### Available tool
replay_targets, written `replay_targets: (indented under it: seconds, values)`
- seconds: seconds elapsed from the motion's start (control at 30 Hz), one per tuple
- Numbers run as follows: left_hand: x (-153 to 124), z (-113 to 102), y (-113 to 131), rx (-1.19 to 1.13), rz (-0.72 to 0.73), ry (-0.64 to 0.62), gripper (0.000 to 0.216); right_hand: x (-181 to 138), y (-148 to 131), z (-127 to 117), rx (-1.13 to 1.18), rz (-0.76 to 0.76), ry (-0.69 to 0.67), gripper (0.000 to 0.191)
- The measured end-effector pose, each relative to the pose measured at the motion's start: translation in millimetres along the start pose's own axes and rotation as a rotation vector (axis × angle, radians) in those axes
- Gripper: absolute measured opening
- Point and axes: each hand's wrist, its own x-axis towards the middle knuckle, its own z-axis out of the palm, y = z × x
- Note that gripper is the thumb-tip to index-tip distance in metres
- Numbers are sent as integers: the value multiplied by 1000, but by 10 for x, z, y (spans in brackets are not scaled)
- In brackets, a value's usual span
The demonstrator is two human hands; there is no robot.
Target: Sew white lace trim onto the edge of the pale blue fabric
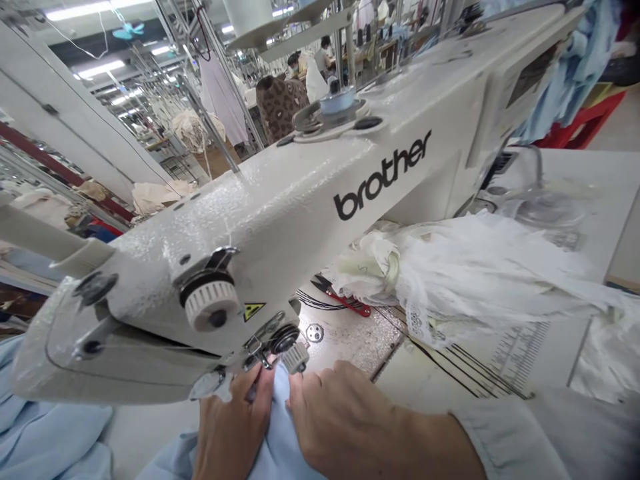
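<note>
Light blue fabric runs up between my hands to the head of a white Brother sewing machine. My left hand is closed on the cloth, thumb and fingers pinched close beneath the thread tension dial. Just right of it, my right hand has its fingers curled over the other side of the same fabric; their tips are partly hidden. The needle and presser foot are hidden behind the machine head and my fingers.
Red-handled thread snips lie on the machine bed. White lace-trimmed cloth is heaped under the arm and to the right. More light blue fabric lies at left. A red stool stands at the far right.
</note>
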Motion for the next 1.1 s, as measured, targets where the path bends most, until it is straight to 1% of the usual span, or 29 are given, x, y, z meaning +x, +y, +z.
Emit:
replay_targets:
  seconds: [0.1, 0.2, 0.33, 0.4, 0.47, 0.53, 0.6, 0.7, 0.77, 0.87, 1.03, 1.1]
  values:
    - [42, -4, -34, -17, -16, -27, 32, 30, -50, 56, 42, -9, -45, 12]
    - [89, -32, -27, -28, -24, -18, 37, 44, -85, 88, 56, -3, -57, 4]
    - [156, -80, 47, -30, -35, 23, 46, 30, -35, 8, 27, 6, -61, 36]
    - [183, -106, 90, -34, -45, 42, 51, 22, -3, -33, 12, 3, -64, 43]
    - [196, -128, 120, -33, -55, 57, 55, 16, 9, -41, 7, -2, -66, 44]
    - [187, -140, 131, -19, -58, 76, 57, 11, -2, -15, 6, 13, -47, 43]
    - [157, -136, 122, 0, -43, 108, 53, 5, -30, 28, 17, 44, -15, 40]
    - [92, -112, 86, 8, 30, 146, 33, -4, -76, 83, 45, 66, 7, 38]
    - [53, -99, 57, -11, 100, 131, 22, -7, -99, 106, 45, 63, -1, 38]
    - [17, -92, 23, -39, 161, 98, 26, -4, -120, 135, 43, 74, -4, 36]
    - [27, -87, 19, -54, 181, 96, 25, -3, -108, 135, 33, 76, -10, 21]
    - [47, -87, 35, -60, 179, 102, 25, -5, -99, 127, 20, 75, -3, 19]
